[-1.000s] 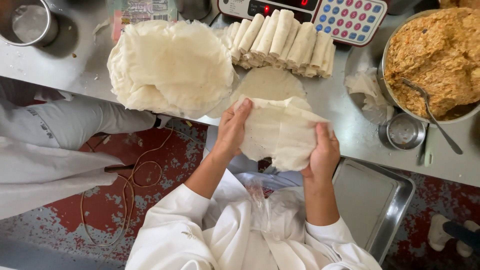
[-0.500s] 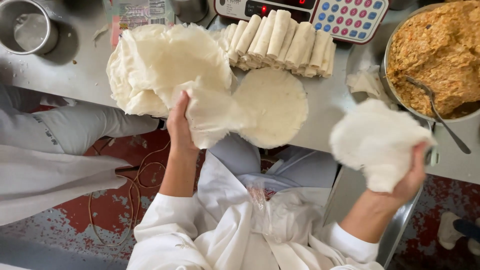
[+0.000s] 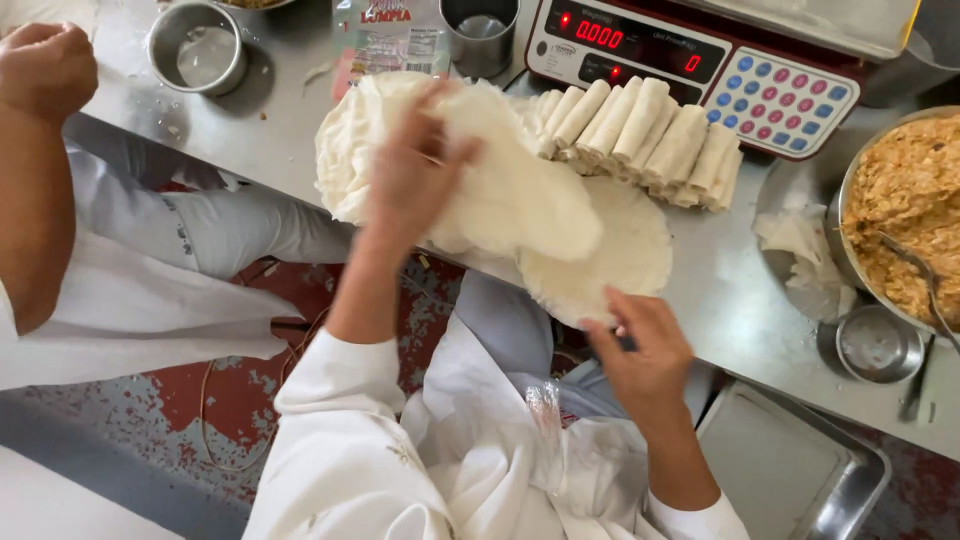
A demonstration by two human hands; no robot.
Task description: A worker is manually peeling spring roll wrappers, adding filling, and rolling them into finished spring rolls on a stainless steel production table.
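Left hand [image 3: 415, 165] pinches a thin wrapper [image 3: 520, 195] off the stack [image 3: 350, 150], right hand [image 3: 640, 345] spread loose at the flat wrapper [image 3: 610, 265] overhanging the table [image 3: 720, 310]; sheet may tear or slip.

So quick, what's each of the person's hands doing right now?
Left hand: blurred, resting on the pile of wrappers; grip cannot be told.
Right hand: open, fingertips at the near edge of the flat round wrapper, holding nothing.

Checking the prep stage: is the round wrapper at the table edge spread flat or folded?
Spread flat: the round wrapper lies open on the table, right hand at its edge.
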